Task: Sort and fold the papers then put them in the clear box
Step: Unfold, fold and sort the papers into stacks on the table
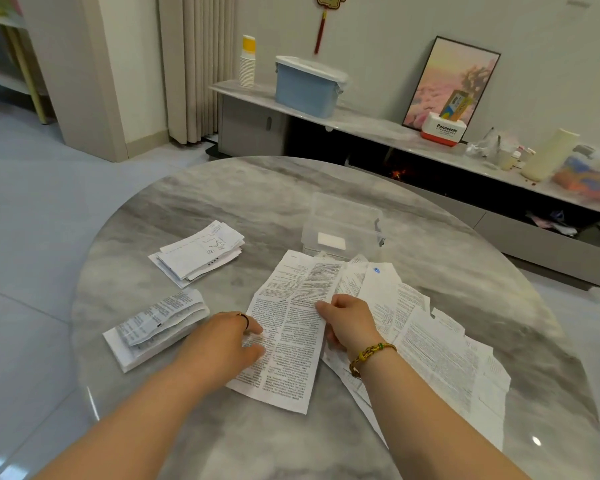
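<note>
Right hand point(347, 320) pinches printed sheet point(291, 327) edge; left hand point(229, 337) on opposite edge, pinch unclear. Risk: loose papers point(433, 344) under right grip drag along.

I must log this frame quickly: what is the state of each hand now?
Left hand: touches the left edge of the printed sheet; grip cannot be told.
Right hand: grips the right edge of that sheet.

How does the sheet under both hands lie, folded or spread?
Spread: the sheet lies flat, left hand resting on it, right hand holding its edge.
</note>
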Motion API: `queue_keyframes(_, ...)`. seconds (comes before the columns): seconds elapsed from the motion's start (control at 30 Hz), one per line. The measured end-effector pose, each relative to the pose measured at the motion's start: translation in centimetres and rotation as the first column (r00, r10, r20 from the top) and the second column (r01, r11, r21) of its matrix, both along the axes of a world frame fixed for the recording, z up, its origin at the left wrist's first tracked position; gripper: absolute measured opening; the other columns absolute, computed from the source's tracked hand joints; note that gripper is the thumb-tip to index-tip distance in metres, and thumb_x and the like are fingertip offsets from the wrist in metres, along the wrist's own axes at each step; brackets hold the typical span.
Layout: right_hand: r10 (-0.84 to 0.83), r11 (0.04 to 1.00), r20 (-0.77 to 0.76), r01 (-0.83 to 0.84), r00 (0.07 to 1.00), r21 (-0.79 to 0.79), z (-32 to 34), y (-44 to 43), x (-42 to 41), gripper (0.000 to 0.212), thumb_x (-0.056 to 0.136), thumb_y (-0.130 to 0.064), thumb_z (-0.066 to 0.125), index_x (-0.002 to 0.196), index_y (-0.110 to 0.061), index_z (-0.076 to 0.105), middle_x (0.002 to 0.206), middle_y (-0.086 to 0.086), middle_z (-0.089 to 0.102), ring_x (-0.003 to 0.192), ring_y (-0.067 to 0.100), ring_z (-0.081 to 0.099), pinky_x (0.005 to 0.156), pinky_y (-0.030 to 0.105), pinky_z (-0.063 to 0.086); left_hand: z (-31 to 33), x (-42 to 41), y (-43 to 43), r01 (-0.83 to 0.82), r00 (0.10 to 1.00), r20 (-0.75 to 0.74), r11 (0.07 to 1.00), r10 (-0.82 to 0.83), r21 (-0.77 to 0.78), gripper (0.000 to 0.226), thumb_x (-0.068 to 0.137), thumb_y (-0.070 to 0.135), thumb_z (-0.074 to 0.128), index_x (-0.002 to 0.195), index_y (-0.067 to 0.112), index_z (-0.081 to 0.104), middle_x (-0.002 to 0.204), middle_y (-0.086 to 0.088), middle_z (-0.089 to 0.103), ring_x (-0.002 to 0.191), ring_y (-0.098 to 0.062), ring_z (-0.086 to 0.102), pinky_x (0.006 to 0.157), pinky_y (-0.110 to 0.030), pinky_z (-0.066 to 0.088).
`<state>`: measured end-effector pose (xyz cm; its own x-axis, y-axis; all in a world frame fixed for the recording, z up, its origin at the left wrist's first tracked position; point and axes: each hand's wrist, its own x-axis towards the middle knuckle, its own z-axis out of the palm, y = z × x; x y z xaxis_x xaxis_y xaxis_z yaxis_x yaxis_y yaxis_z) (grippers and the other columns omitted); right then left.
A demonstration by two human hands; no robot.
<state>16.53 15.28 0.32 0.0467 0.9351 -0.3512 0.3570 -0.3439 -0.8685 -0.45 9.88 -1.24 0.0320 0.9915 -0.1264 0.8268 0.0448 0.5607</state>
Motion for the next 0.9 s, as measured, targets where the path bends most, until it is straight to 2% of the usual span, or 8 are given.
queue_keyframes(0.17,0.046,0.996,-0.060,-0.041,0.997,0.083,1.9,-2.2,1.7,0.017,0.089,-0.008,0.055,0.072,-0.005,0.049,0.056,0.008,0.049,0.028,0.003,0.038,0.034,0.013,0.032,1.1,0.4,-0.1,-0.213,0.930,0.300,0.977,0.212,-0.030,0.031,0.090,0.031,0.054,0.117,0.017,0.059,0.110,0.007,0.061,0.107,-0.012,0.055,0.087,-0.020,0.038)
queue_keyframes(0.23,0.064,0.996,-0.111,-0.056,0.992,0.075,2.8,-3.6,2.8,0.020,0.089,-0.007,0.054,0.069,-0.005,0.052,0.054,0.004,0.052,0.031,0.003,0.040,0.035,0.013,0.033,1.6,0.5,-0.2,-0.271,0.840,0.450,0.953,0.302,-0.133,0.026,0.092,0.030,0.051,0.103,0.010,0.063,0.090,0.006,0.062,0.090,-0.014,0.059,0.082,-0.024,0.044)
queue_keyframes(0.3,0.101,0.994,-0.164,-0.092,0.981,0.060,3.3,-4.9,3.8,0.019,0.089,-0.007,0.054,0.070,-0.008,0.058,0.059,0.005,0.058,0.041,0.008,0.045,0.038,0.013,0.034,2.4,0.9,-0.6,-0.224,0.703,0.603,0.922,0.377,-0.316,0.030,0.093,0.032,0.049,0.093,0.006,0.065,0.086,-0.003,0.068,0.081,-0.018,0.063,0.079,-0.030,0.051)
queue_keyframes(0.37,0.148,0.989,-0.192,-0.140,0.970,0.053,3.5,-5.8,4.5,0.018,0.090,-0.007,0.053,0.076,-0.011,0.064,0.066,0.006,0.063,0.051,0.014,0.047,0.041,0.014,0.036,3.0,1.4,-1.3,-0.106,0.666,0.645,0.904,0.374,-0.415,0.030,0.093,0.033,0.047,0.095,0.009,0.065,0.093,-0.007,0.072,0.087,-0.020,0.068,0.074,-0.026,0.053)
queue_keyframes(0.43,0.178,0.984,-0.210,-0.168,0.961,0.065,3.5,-6.3,4.9,0.019,0.090,-0.006,0.051,0.081,-0.012,0.067,0.067,0.005,0.064,0.049,0.011,0.045,0.042,0.014,0.036,3.5,1.7,-1.8,-0.017,0.631,0.708,0.919,0.316,-0.394,0.025,0.094,0.027,0.047,0.095,0.014,0.068,0.092,-0.003,0.074,0.084,-0.016,0.070,0.065,-0.021,0.055)
queue_keyframes(0.53,0.190,0.981,-0.223,-0.173,0.956,0.093,3.8,-6.5,5.6,0.020,0.092,-0.006,0.049,0.087,-0.011,0.068,0.079,0.013,0.063,0.055,0.014,0.044,0.045,0.016,0.037,4.5,1.9,-2.0,-0.040,0.568,0.770,0.944,0.291,-0.327,0.020,0.091,0.016,0.051,0.083,0.012,0.070,0.078,-0.002,0.075,0.066,-0.012,0.070,0.061,-0.023,0.053)
queue_keyframes(0.7,0.185,0.981,-0.236,-0.164,0.954,0.105,4.2,-6.2,6.4,0.029,0.092,-0.003,0.044,0.083,-0.013,0.069,0.088,0.020,0.061,0.073,0.027,0.047,0.061,0.028,0.036,5.2,2.9,-1.5,-0.060,0.544,0.797,0.960,0.262,-0.274,0.018,0.091,0.011,0.051,0.086,0.015,0.068,0.074,0.000,0.074,0.062,-0.010,0.069,0.061,-0.025,0.052)
queue_keyframes(0.9,0.154,0.988,-0.265,-0.141,0.952,0.065,4.2,-5.8,7.2,0.032,0.093,-0.001,0.040,0.082,-0.013,0.068,0.074,0.011,0.062,0.061,0.023,0.044,0.048,0.022,0.032,5.0,4.1,-0.6,-0.012,0.476,0.844,0.962,0.247,-0.274,0.024,0.092,0.007,0.047,0.086,0.017,0.068,0.076,0.000,0.074,0.064,-0.011,0.069,0.060,-0.025,0.055)
